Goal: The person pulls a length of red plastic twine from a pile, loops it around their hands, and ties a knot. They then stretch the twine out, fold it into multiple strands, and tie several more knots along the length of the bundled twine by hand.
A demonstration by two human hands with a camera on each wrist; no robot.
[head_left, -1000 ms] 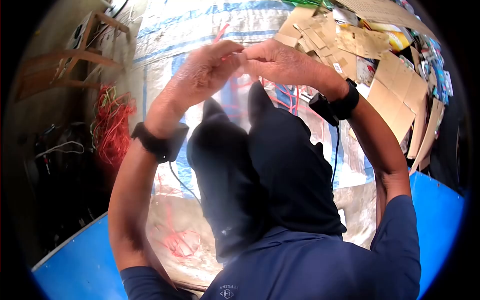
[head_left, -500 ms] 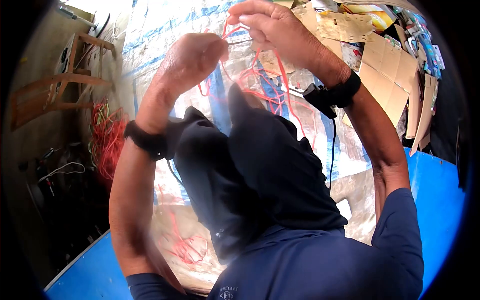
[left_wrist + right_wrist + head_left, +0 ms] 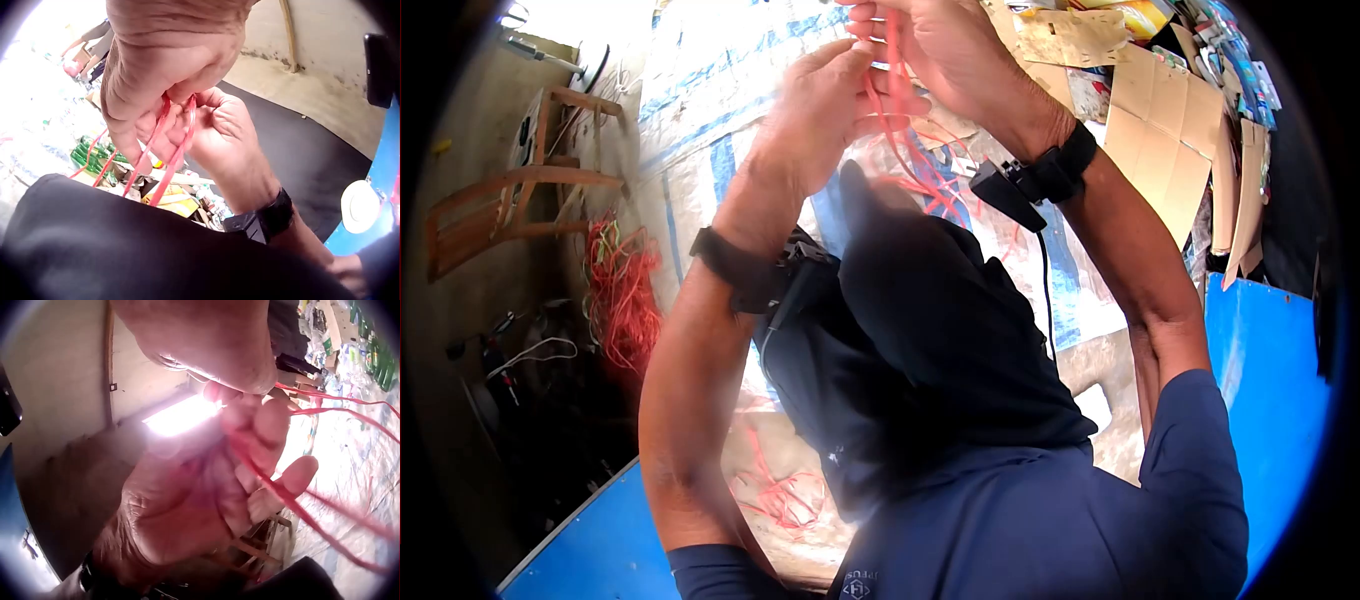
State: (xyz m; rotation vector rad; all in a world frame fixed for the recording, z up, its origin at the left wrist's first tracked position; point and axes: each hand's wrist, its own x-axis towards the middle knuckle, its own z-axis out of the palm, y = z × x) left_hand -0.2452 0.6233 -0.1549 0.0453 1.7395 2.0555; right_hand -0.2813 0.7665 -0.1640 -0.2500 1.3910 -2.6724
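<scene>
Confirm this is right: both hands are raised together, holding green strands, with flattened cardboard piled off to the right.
Not quite: the strands are red, not green. The head view shows them running from between the left hand and right hand, and both wrist views show the same red. The rest stands: both hands are raised together, and flattened cardboard is piled off to the right.

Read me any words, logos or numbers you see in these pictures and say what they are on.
Small white logo with lettering on the dark blue shirt: upside down and too small to read.
Printed packaging among the cardboard pile: too blurred to read.
Nothing else carries readable text.
</scene>
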